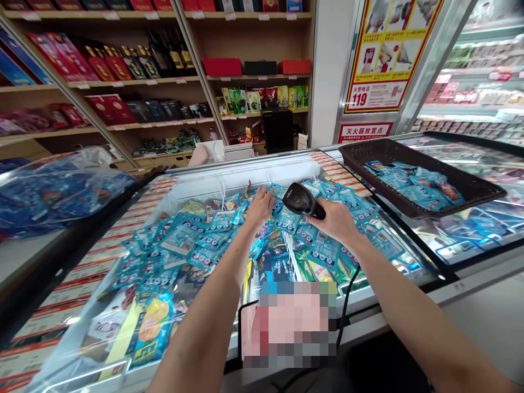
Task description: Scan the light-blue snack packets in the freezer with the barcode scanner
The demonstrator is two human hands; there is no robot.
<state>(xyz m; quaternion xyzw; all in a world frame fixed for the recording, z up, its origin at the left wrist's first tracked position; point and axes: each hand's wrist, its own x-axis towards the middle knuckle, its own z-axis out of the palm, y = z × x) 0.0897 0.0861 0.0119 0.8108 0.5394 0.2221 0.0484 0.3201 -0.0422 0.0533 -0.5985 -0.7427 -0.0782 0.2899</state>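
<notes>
My right hand (pixel 338 221) grips a black handheld barcode scanner (pixel 301 199) by its handle, with the head pointing left above a spread of small blue packets (pixel 180 237). A black cable (pixel 347 297) runs down past my right forearm. My left hand (pixel 261 207) reaches forward over the packets just left of the scanner, fingers stretched out and apart. Whether its fingertips touch a packet is hard to tell. The packets lie in loose overlapping heaps on both sides of my hands, on top of the chest freezer (pixel 245 170). Other bagged goods show beneath.
A dark woven basket (pixel 478 194) with more blue packets stands at the right. At the left lies a clear plastic bag (pixel 61 191) of blue packages. A phone-like screen (pixel 248 333), mostly blurred out, sits at the near edge. Stocked shelves (pixel 143 82) rise behind.
</notes>
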